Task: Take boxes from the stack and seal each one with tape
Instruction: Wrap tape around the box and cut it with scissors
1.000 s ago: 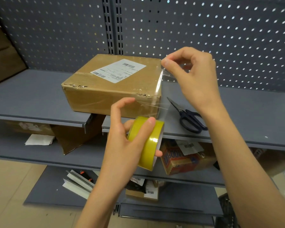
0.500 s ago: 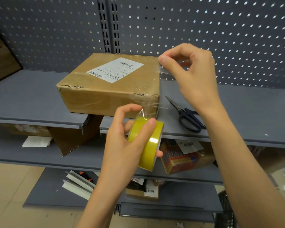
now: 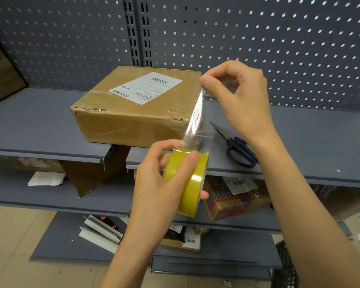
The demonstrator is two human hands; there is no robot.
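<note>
A brown cardboard box [image 3: 131,113] with a white shipping label lies on the grey shelf [image 3: 40,129]. In front of the shelf edge, my left hand [image 3: 160,183] grips a yellow roll of clear tape [image 3: 187,181]. My right hand [image 3: 237,94] pinches the free end of the tape just above the box's right top edge. The clear strip [image 3: 195,119] stretches between the two hands, beside the box's right front corner.
Black-handled scissors [image 3: 235,146] lie on the shelf right of the box. A perforated grey back panel [image 3: 279,38] rises behind. Lower shelves hold a printed carton [image 3: 227,202], paper scraps, cardboard and small boxes. A dark basket [image 3: 285,267] stands at the bottom right.
The strip of tape between my hands has lengthened and now catches light. My right hand keeps its pinch near the box's top right edge; my left hand still holds the roll.
</note>
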